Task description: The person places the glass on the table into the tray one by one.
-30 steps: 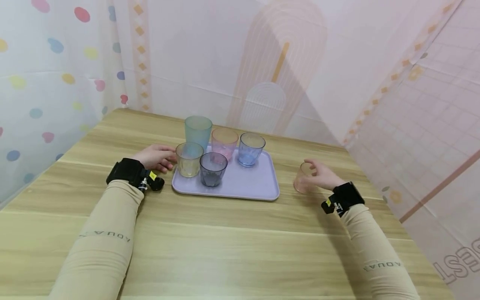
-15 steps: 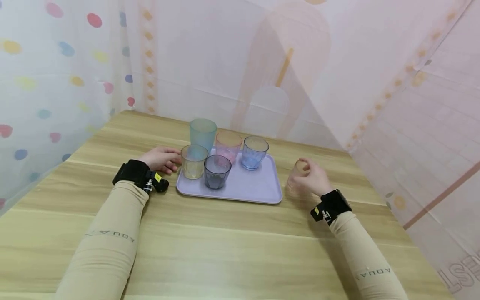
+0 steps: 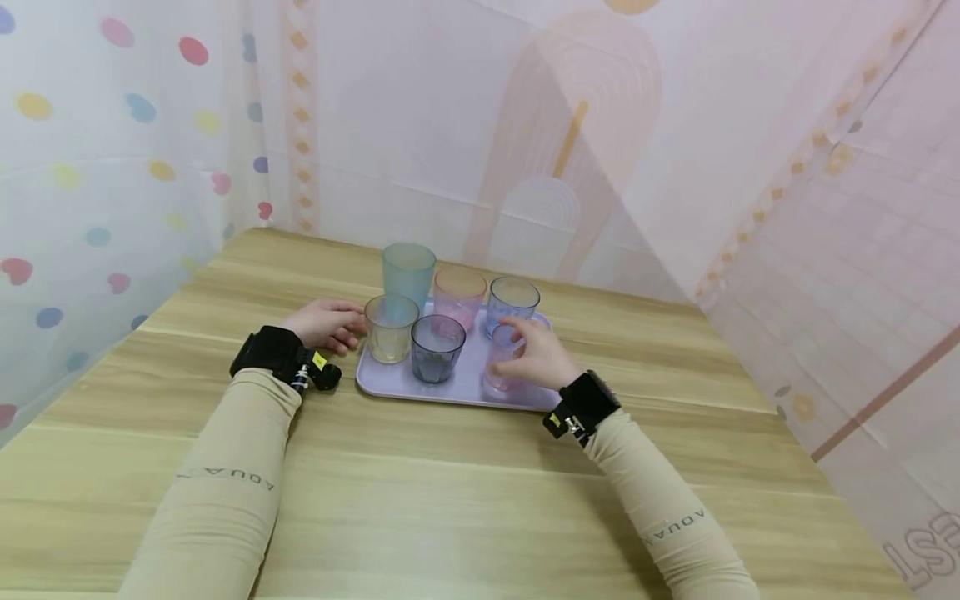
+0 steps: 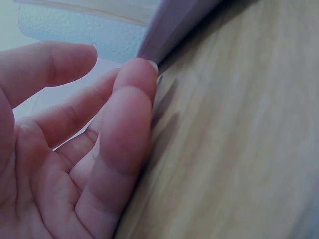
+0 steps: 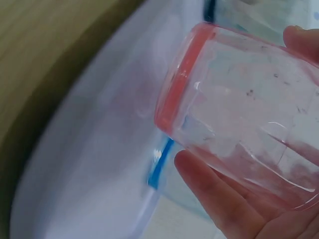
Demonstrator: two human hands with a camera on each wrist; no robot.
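A lilac tray (image 3: 420,393) on the wooden table holds a tall teal cup (image 3: 408,271), a pink cup (image 3: 459,293), a blue cup (image 3: 512,302), a yellow cup (image 3: 391,327) and a dark grey cup (image 3: 437,347). My right hand (image 3: 517,342) grips a clear orange-pink cup (image 3: 499,360) low over the tray's front right part. In the right wrist view that cup (image 5: 239,99) is tilted above the tray (image 5: 99,164), fingers curled round it. My left hand (image 3: 347,327) rests on the table, its fingertips (image 4: 137,74) touching the tray's left edge (image 4: 174,25).
The wooden table (image 3: 450,483) is walled by thin patterned curtains on the left, back and right. Bare wood stretches in front of the tray and to its right. Both forearms wear beige sleeves and black wrist straps.
My right hand has carried the orange-pink cup leftward from the table at the tray's right to above the tray. The left hand has stayed at the tray's left edge.
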